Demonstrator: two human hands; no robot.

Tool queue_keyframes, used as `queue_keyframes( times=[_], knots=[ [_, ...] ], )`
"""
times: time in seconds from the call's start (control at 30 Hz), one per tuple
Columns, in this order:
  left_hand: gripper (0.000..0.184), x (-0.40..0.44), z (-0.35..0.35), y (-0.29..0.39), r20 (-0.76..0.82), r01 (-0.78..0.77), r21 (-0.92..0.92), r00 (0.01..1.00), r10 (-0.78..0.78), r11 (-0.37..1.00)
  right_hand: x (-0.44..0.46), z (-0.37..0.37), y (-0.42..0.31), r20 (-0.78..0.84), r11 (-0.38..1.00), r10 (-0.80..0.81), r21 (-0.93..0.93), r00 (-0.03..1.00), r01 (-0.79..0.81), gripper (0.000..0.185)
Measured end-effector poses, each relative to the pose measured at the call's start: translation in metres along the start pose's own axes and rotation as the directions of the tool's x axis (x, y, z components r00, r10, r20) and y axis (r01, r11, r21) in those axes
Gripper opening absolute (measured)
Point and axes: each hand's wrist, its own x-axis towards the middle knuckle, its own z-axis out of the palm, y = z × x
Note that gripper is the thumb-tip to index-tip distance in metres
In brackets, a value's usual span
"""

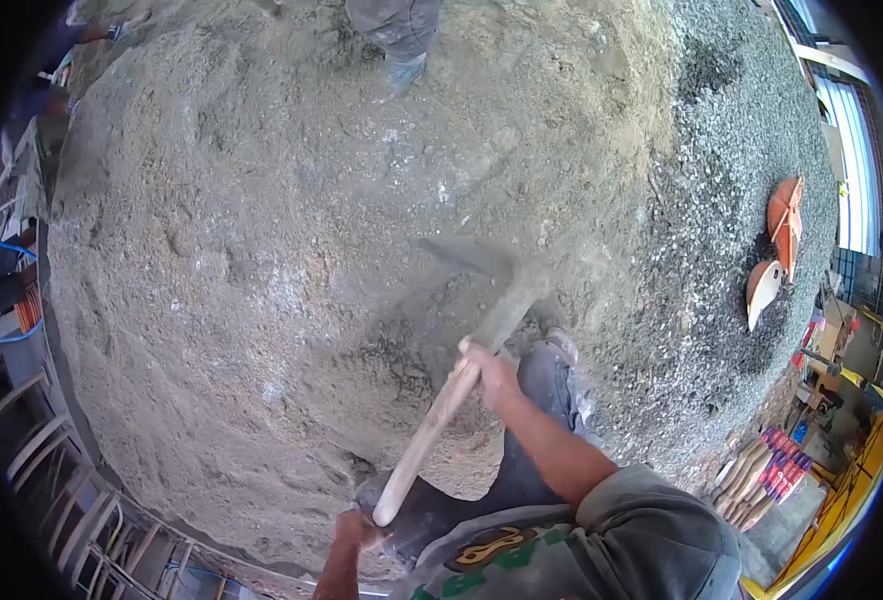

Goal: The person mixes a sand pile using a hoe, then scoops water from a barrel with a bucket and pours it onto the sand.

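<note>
A wooden-handled hoe (430,440) slants across the lower middle of the head view. Its blade (467,252) is motion-blurred, low over the grey-brown heap of sand (262,200). My right hand (492,372) is wrapped round the upper handle, below the blurred head. Down at the butt end is my left hand (360,530), closed against the handle; its fingers are partly hidden. Behind the handle my trousered legs (537,400) stand in the sand, one shoe beside the hoe's head.
Dark gravel (702,200) borders the sand on the right, with orange curved pieces (787,225) lying on it. Another person's leg (400,40) stands at the top; another person's arm (92,33) shows upper left. Metal frames (47,440) line the left; bundled wooden handles (757,480) lie lower right.
</note>
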Motion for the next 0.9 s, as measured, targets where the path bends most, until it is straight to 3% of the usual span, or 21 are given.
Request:
queue_keyframes(
  times=[0.03,0.07,0.1,0.13,0.17,0.2,0.23,0.27,0.3,0.37,0.47,0.5,0.63,0.73,0.8,0.9],
  knots=[
    [0.05,0.0,-0.046,0.043,-0.104,-0.094,0.05,0.99,0.098,0.994,0.018,0.003,-0.065,0.033,0.998,-0.052,-0.043,0.998,0.053,0.042],
    [0.051,0.012,-0.098,0.099,-0.209,-0.186,0.099,0.957,0.203,0.978,0.074,-0.004,-0.103,-0.046,0.978,-0.148,0.143,0.988,0.153,0.036],
    [0.048,0.035,-0.124,0.134,-0.443,-0.353,0.016,0.836,0.323,0.936,0.115,-0.004,-0.164,0.029,0.946,-0.114,0.309,0.993,0.1,0.03],
    [0.046,0.053,-0.165,0.176,-0.438,-0.414,-0.05,0.827,0.353,0.909,0.181,-0.015,-0.205,0.053,0.941,-0.057,0.337,0.997,0.036,0.025],
    [0.048,0.071,-0.206,0.22,-0.421,-0.365,-0.001,0.845,0.331,0.931,0.243,-0.021,-0.237,-0.013,0.968,-0.124,0.217,0.992,0.124,0.024],
    [0.053,0.136,-0.261,0.274,-0.362,-0.383,-0.169,0.881,0.304,0.908,0.337,-0.024,-0.281,-0.158,0.977,-0.129,0.149,0.979,0.153,0.02],
    [0.054,0.158,-0.29,0.294,-0.406,-0.437,-0.151,0.845,0.348,0.887,0.387,-0.024,-0.295,-0.229,0.969,-0.202,0.094,0.952,0.228,0.019],
    [0.054,0.166,-0.306,0.303,-0.421,-0.481,-0.129,0.818,0.392,0.867,0.415,-0.02,-0.302,-0.216,0.976,-0.216,-0.063,0.952,0.207,0.018],
    [0.055,0.174,-0.321,0.305,-0.363,-0.475,-0.225,0.851,0.379,0.85,0.429,-0.014,-0.307,-0.205,0.961,-0.226,-0.209,0.952,0.183,0.018],
    [0.055,0.172,-0.341,0.292,-0.238,-0.418,-0.432,0.908,0.345,0.799,0.435,0.01,-0.29,-0.265,0.975,-0.193,-0.163,0.945,0.154,0.017],
    [0.058,0.141,-0.355,0.261,-0.336,-0.438,-0.231,0.874,0.351,0.869,0.439,0.021,-0.248,-0.248,0.98,-0.165,-0.154,0.954,0.129,0.019],
    [0.057,0.133,-0.35,0.248,-0.299,-0.391,-0.213,0.899,0.322,0.895,0.429,0.028,-0.232,-0.254,0.978,-0.16,-0.169,0.954,0.119,0.019],
    [0.052,0.094,-0.312,0.153,-0.236,-0.271,-0.28,0.949,0.207,0.921,0.368,0.104,-0.139,-0.258,0.98,-0.069,-0.199,0.964,0.017,0.02],
    [0.051,0.074,-0.278,0.058,-0.282,-0.236,-0.254,0.946,0.161,0.938,0.338,0.135,-0.035,-0.175,0.98,0.006,-0.195,0.985,-0.041,0.018],
    [0.048,0.045,-0.241,0.015,-0.289,-0.221,-0.277,0.947,0.138,0.935,0.29,0.15,0.012,-0.246,0.979,0.078,-0.163,0.966,-0.121,0.016],
    [0.042,0.009,-0.191,-0.064,-0.374,-0.187,-0.242,0.923,0.087,0.952,0.207,0.18,0.06,-0.235,0.983,0.043,-0.165,0.971,-0.084,0.015]
  ],
)
